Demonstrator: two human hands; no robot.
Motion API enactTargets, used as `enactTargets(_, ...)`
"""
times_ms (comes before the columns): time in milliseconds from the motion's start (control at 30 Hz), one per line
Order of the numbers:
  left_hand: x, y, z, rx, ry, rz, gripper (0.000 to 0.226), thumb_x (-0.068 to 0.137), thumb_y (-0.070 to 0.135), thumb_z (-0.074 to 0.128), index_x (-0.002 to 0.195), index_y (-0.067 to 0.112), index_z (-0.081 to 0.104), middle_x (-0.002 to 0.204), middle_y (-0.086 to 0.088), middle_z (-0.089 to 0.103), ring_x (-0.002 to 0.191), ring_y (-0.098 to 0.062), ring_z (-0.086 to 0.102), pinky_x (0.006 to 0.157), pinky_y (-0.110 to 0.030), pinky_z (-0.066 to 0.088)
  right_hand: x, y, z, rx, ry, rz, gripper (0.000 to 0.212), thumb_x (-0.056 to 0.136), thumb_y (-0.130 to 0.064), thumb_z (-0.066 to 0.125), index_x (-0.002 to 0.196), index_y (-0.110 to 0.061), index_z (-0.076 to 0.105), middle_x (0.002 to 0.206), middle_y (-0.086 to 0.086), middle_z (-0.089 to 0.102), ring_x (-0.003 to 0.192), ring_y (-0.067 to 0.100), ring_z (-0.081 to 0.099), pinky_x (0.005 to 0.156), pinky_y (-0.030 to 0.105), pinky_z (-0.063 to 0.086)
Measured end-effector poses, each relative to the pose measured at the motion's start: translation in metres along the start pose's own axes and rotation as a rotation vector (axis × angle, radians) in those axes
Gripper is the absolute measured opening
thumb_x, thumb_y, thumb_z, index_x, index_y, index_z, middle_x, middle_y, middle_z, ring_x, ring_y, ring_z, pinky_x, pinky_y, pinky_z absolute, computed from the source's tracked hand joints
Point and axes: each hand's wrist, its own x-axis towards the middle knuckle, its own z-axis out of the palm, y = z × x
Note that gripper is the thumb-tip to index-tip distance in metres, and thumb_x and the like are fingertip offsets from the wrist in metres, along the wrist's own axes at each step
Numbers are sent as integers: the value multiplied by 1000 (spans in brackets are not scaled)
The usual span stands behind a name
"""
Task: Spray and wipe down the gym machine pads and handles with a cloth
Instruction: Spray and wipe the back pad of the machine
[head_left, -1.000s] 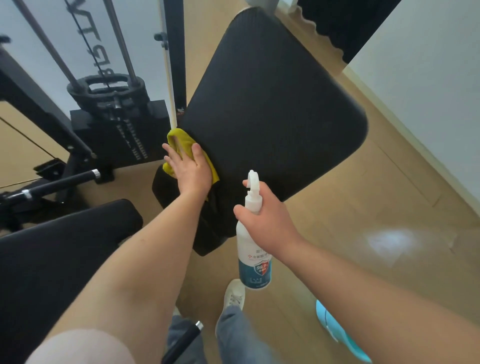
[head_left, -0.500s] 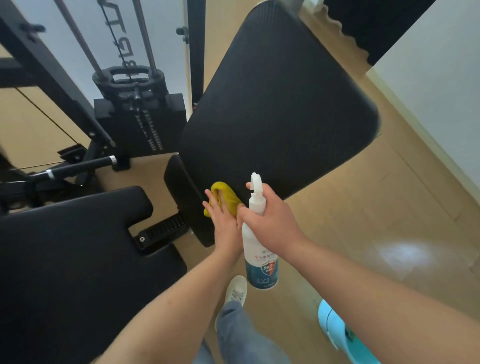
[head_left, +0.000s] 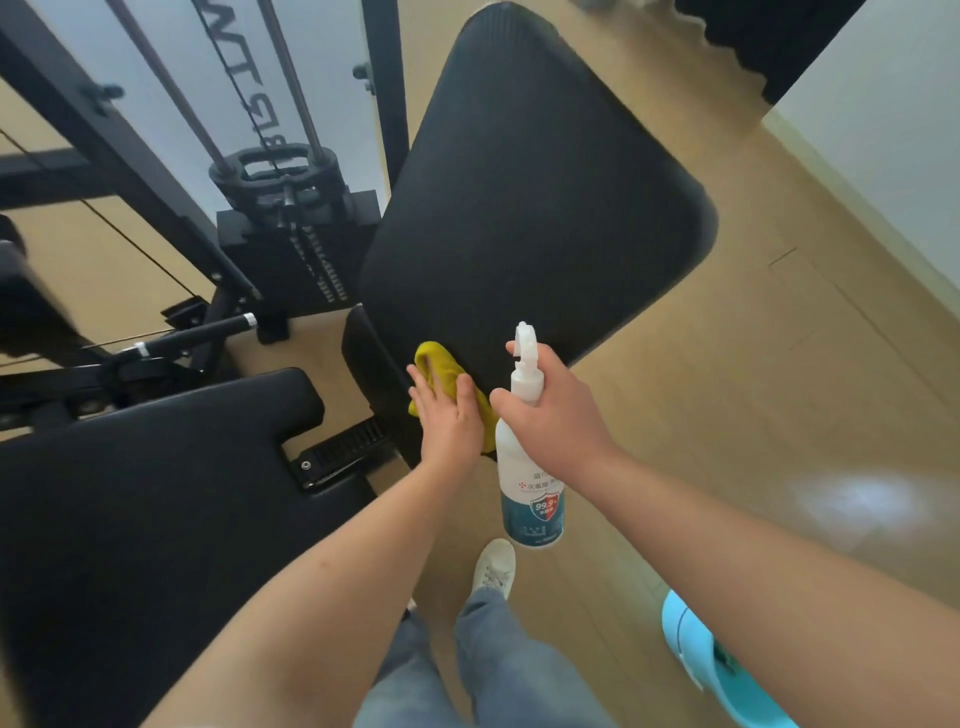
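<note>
Over a wooden floor (head_left: 779, 415), the left hand (head_left: 449, 421) presses the yellow cloth (head_left: 439, 364) flat-fingered on the near edge of the back pad (head_left: 535, 208). The right hand (head_left: 558, 410), at its 3 o'clock, grips the spray bottle (head_left: 530, 499). The pad's length runs toward 12 o'clock.

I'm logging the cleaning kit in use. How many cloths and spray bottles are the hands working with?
yellow cloth: 1, under the left hand
spray bottle: 1, in the right hand
Total: 2

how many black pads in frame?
2 clearly: the large tilted pad under the yellow cloth, and the flat pad at lower left. A dark piece beneath the tilted pad may be a third.
</note>
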Motion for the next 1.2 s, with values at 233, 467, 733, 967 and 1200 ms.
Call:
enactTargets(233, -25, 45, 5, 36, -10, 116, 72, 108, 52, 27, 162, 28, -16, 168, 12, -21, 155, -17, -18, 124, -49, 9, -10, -7, -39, 18, 22, -72, 40, 98, -28, 65, 135, -28, 51, 101, -4, 65, 86, 11, 62, 65, 18, 43)
enactTargets(467, -39, 103, 8, 88, -34, 363, 72, 108, 50, 33, 159, 36, -15, 166, 16, -24, 154, -14, -23, 124, -48, 2, -25, -15, -79, 56, 37, -132, 41, 98, -28, 65, 136, -29, 50, 99, -13, 61, 87, 2, 59, 66, 11, 39)
enactTargets(733, -33, 164, 13, 156, 6, 605, 75, 98, 67, 28, 155, 48, -17, 162, 26, -25, 154, -11, -24, 126, -55, -2, -20, -23, -97, 97, 49, -179, 27, 94, -25, 68, 113, -36, 52, 85, -12, 62, 78, -3, 61, 58, 9, 43)
enactTargets(967, -15, 140, 11, 131, 111, 592, 61, 91, 67, 23, 122, 86, -25, 161, 27, -18, 155, -13, -22, 121, -61, -16, -3, -27, -78, 85, 28, -145, 31, 94, -26, 68, 118, -39, 51, 87, -13, 63, 79, -2, 62, 56, 9, 43)
enactTargets(1200, 28, 95, -2, 22, 151, 278, 76, 93, 61, 26, 157, 44, -13, 171, 13, -11, 156, -12, -17, 122, -64, -6, 20, -41, -49, 59, -27, -100, 37, 96, -28, 67, 119, -46, 45, 88, -16, 63, 84, 6, 66, 63, 13, 50)
